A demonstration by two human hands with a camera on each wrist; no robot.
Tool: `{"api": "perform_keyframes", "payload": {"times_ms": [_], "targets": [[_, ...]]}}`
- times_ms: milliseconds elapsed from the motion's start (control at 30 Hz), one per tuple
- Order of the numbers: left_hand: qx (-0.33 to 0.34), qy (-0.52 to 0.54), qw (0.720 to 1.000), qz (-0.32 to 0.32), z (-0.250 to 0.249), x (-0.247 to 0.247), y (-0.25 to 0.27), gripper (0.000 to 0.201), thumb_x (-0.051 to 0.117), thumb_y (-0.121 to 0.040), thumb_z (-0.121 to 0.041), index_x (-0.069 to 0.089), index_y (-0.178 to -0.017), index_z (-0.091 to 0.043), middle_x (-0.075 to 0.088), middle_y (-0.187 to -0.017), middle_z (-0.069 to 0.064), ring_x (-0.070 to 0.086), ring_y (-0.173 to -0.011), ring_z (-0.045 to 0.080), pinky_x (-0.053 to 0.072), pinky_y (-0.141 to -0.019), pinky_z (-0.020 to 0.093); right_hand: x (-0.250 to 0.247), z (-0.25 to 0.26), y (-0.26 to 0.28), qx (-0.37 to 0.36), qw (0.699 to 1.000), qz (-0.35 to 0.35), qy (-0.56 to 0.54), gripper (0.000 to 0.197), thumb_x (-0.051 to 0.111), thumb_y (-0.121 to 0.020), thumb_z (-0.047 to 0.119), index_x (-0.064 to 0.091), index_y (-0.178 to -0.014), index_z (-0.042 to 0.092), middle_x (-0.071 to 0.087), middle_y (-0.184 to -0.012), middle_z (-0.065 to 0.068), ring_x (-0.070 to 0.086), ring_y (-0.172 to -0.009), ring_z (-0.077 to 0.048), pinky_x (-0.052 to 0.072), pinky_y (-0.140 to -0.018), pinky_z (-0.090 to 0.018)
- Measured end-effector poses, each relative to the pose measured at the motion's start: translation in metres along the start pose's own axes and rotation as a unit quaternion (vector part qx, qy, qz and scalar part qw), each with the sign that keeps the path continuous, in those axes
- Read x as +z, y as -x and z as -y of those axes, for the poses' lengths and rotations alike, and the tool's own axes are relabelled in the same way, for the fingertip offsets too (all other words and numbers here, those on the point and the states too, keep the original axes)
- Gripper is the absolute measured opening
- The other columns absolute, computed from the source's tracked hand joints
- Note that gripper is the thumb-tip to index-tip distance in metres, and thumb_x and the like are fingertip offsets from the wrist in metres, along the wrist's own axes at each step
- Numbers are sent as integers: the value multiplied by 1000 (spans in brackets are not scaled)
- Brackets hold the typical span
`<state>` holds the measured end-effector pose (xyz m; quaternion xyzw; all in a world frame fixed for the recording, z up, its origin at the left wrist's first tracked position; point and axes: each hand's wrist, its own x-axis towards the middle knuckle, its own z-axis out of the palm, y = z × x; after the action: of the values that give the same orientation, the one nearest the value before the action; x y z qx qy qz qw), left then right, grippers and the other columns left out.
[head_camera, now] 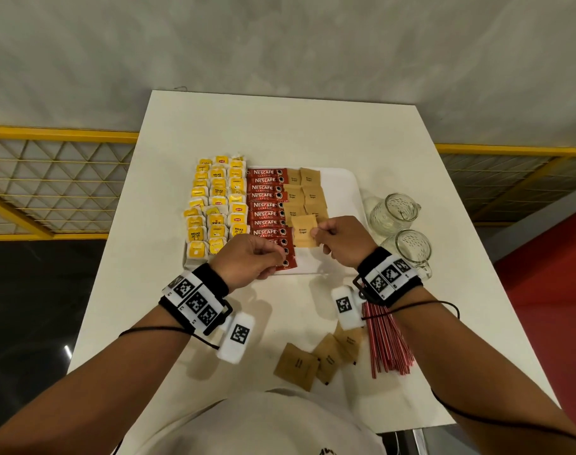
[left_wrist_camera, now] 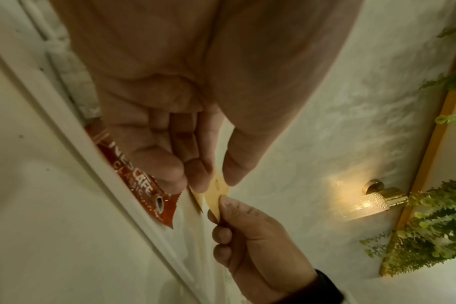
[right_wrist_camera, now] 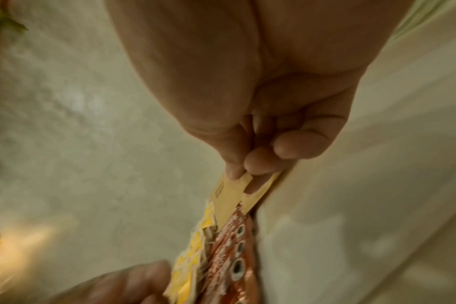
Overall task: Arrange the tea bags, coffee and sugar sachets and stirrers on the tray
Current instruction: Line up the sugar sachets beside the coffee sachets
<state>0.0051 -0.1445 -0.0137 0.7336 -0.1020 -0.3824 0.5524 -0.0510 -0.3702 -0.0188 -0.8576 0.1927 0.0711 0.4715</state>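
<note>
A white tray carries rows of yellow tea bags on its left, red coffee sachets in the middle and brown sugar sachets to their right. My right hand pinches one brown sugar sachet by its right edge, low over the tray's near part, beside the coffee row. The pinch also shows in the wrist views on the sachet. My left hand hovers over the nearest coffee sachets, fingers loosely curled, thumb and forefinger slightly apart, nothing between them.
Several loose sugar sachets lie on the white table near me, with a bundle of red stirrers to their right. Two glass mugs stand right of the tray. The tray's far right strip is bare.
</note>
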Motion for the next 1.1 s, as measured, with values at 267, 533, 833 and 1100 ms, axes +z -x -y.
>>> {"api": "perform_keyframes", "payload": {"times_ms": [267, 533, 833, 1100], "targets": [[5, -49, 999, 21, 14, -6, 4, 7, 74, -88, -14, 78, -93, -11, 75, -79, 10, 67, -69, 15, 52, -62, 26, 8, -13, -23, 42, 999, 1, 22, 21, 65, -97, 25, 76, -89, 9, 66, -64, -2, 53, -43, 1, 45, -60, -21], [-1, -57, 998, 23, 15, -7, 4, 7, 74, -88, -15, 78, -93, -13, 76, -78, 7, 68, -69, 13, 52, -61, 25, 12, -13, -24, 63, 998, -7, 20, 28, 71, -93, 28, 75, -80, 3, 73, -69, -10, 62, -56, -15, 55, -70, -36], [9, -69, 997, 24, 14, -7, 4, 8, 73, -89, -14, 78, -94, -12, 75, -79, 8, 67, -69, 14, 53, -61, 24, 10, -8, -18, 111, 993, -17, 38, 34, 77, -87, 36, 73, -70, 8, 74, -63, -2, 66, -52, -11, 53, -57, -25], [100, -171, 979, 55, 10, -5, 7, 10, 73, -90, -18, 77, -98, -14, 75, -80, 10, 64, -65, 12, 51, -59, 21, -4, 15, 9, 26, 995, 3, 92, 45, 65, -95, 40, 68, -72, 2, 74, -66, 1, 64, -49, -9, 50, -60, -24]]}}
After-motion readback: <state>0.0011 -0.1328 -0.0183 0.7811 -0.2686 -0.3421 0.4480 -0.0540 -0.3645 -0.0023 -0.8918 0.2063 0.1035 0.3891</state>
